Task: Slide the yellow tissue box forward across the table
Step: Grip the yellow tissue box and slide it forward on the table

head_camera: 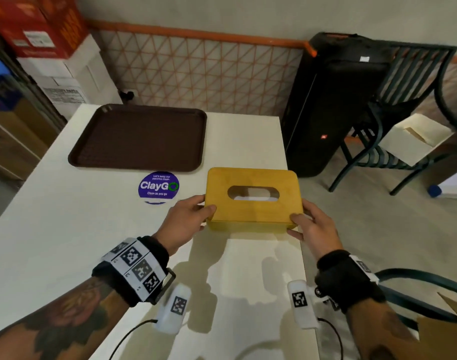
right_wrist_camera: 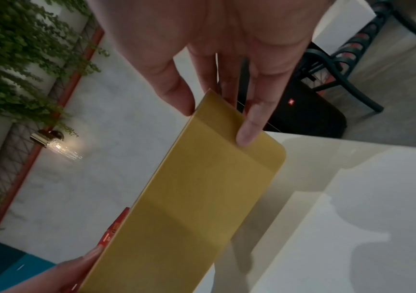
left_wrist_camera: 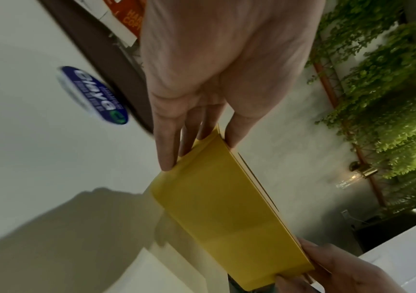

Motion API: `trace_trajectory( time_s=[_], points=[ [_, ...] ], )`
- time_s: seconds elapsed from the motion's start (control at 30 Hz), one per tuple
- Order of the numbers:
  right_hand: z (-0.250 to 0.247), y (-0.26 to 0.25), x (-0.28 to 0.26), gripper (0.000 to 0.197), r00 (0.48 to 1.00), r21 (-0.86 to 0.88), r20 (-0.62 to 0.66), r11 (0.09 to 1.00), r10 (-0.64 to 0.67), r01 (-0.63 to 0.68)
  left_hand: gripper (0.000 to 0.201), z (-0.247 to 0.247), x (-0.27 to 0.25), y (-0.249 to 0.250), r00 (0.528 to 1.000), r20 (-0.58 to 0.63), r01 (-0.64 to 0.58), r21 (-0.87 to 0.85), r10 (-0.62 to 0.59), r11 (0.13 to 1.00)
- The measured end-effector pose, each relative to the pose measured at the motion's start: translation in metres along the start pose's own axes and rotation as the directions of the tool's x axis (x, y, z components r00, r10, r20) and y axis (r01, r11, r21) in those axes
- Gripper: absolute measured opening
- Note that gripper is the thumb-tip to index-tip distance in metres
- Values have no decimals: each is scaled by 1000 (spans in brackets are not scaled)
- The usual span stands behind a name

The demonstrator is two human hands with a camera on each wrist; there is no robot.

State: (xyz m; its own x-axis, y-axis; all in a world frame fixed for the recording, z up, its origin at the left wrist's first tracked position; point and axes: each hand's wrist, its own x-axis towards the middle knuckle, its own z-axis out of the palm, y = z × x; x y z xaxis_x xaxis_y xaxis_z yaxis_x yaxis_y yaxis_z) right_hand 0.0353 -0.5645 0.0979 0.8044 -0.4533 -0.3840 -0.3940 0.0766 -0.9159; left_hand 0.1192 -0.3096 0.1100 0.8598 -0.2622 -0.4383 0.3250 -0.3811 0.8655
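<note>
Yellow tissue box [head_camera: 253, 201] sits on the white table [head_camera: 66, 229], near its right edge, with the oval slot in its lid facing up. The left hand [head_camera: 185, 219] pinches the box's left end, thumb on the lid and fingers [left_wrist_camera: 167, 146] pressed against the side wall; the right hand [head_camera: 313, 227] pinches the right end the same way, thumb on top and fingers [right_wrist_camera: 249, 126] lying along the side.

Beyond the box and to its left lies a round blue ClayGo sticker [head_camera: 158, 187] stuck to the tabletop, and beyond that a dark brown tray [head_camera: 139, 137] rests flat. The stretch of table straight ahead of the box is bare.

Right of the box, off the table, a tall black JBL speaker [head_camera: 328, 105] stands on the grey floor, with a dark metal chair [head_camera: 404, 100] beside it carrying a white carton [head_camera: 414, 139]. Behind the tray runs an orange lattice fence [head_camera: 196, 68] against a pale wall; stacked cardboard boxes [head_camera: 53, 48] stand left of the tray.
</note>
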Motion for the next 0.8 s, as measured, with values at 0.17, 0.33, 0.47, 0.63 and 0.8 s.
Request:
trace_trajectory(
  time_s=[0.17, 0.33, 0.47, 0.63, 0.8],
  points=[
    [13, -42, 67, 43, 999, 13, -2, 999, -51, 51, 37, -10, 70, 42, 1000, -10, -24, 16, 24, 1000],
    [32, -76, 140, 47, 998, -55, -8, 996, -70, 69, 37, -20, 141, 70, 999, -34, -30, -26, 29, 999],
    [51, -90, 199, 50, 996, -117, -52, 991, -71, 64, 36, -24, 199, 88, 998, -42, -44, -35, 43, 998],
    [70, -89, 259, 50, 993, -151, -107, 988, -52, 35, 27, -26, 264, 101, 999, -33, -36, -22, 35, 999],
    [80, -84, 296, 48, 989, -176, -131, 984, -64, 40, 38, -25, 309, 101, 999, -35, -26, -68, 24, 997]
  ],
)
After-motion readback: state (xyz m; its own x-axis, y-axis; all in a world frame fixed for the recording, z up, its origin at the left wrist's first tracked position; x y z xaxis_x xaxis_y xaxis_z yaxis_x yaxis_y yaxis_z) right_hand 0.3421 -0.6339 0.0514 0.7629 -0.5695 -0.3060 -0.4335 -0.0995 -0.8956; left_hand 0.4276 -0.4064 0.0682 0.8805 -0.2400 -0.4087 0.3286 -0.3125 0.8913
